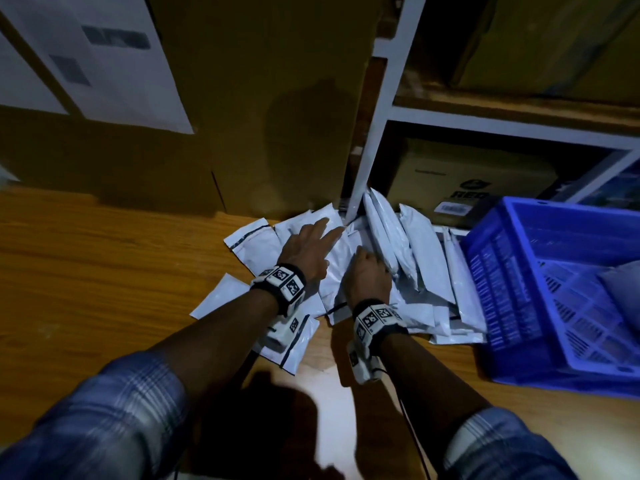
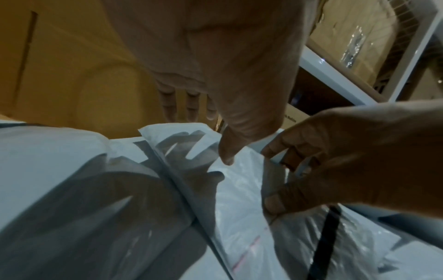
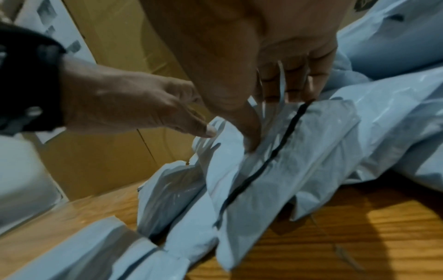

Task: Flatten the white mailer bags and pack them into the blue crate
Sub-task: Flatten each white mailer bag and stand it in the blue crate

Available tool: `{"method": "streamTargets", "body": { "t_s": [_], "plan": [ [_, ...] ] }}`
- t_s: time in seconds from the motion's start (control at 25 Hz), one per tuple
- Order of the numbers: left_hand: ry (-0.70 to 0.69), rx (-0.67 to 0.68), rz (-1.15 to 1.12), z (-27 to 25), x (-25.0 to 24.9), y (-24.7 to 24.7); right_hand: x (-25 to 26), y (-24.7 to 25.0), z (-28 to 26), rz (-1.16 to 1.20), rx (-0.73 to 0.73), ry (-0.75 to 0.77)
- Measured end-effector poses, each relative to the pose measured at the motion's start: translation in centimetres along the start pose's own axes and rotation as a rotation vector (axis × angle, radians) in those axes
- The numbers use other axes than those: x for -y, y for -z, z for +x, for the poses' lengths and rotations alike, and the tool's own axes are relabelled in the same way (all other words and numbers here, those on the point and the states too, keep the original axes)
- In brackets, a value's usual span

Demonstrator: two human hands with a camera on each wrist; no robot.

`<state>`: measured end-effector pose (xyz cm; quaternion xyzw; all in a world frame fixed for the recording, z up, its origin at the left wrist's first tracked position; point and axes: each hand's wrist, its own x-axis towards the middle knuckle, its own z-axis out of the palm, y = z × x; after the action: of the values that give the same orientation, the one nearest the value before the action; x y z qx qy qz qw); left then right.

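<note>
A heap of white mailer bags (image 1: pixel 420 258) lies on the wooden table against the shelf post. My left hand (image 1: pixel 308 249) is spread over the bags on the left of the heap, fingers straight; in the left wrist view its thumb (image 2: pixel 227 157) touches a bag (image 2: pixel 239 208). My right hand (image 1: pixel 369 275) is beside it, fingers curled. The right wrist view shows that hand (image 3: pixel 263 47) pinching the crumpled edge of a mailer (image 3: pixel 299 161) with a black seal strip. The blue crate (image 1: pixel 512 271) stands at the right with something pale (image 1: pixel 623 282) inside.
Large cardboard boxes (image 1: pixel 259 98) stand close behind the heap. A white shelf post (image 1: pixel 381 116) rises at its back, with a carton (image 1: pixel 467 181) on the low shelf. Bare wooden tabletop (image 1: pixel 104 271) stretches to the left and toward me.
</note>
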<state>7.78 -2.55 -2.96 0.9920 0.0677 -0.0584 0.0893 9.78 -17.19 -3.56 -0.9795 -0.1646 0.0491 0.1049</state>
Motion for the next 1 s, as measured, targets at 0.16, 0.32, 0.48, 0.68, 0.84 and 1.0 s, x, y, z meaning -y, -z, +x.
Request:
{"method": "streamTargets", "body": {
  "t_s": [0.16, 0.32, 0.48, 0.68, 0.84, 1.0],
  "plan": [
    [-0.056, 0.001, 0.102, -0.3, -1.0, 1.4, -0.8, 1.7, -1.3, 0.023, 0.036, 0.057],
    [-0.178, -0.184, 0.199, -2.0, -2.8, 2.9, -2.9, 3.8, -4.2, 0.169, 0.089, 0.133],
    [-0.486, -0.326, 0.274, -5.2, -5.3, 3.3, -6.3, 6.7, -8.8, 0.162, 0.08, 0.206],
    [-0.452, -0.117, 0.114, -12.0, -11.2, 0.0, -12.5, 7.1, -14.5, 0.0, 0.261, 0.281],
    [-0.291, -0.017, 0.06, -17.4, -15.3, -3.9, -16.8, 5.1, -17.8, -0.092, 0.432, 0.327],
    [-0.094, 0.003, -0.002, -22.3, -17.8, -8.4, -19.1, 0.9, -22.2, 0.036, 0.504, 0.295]
  ]
}}
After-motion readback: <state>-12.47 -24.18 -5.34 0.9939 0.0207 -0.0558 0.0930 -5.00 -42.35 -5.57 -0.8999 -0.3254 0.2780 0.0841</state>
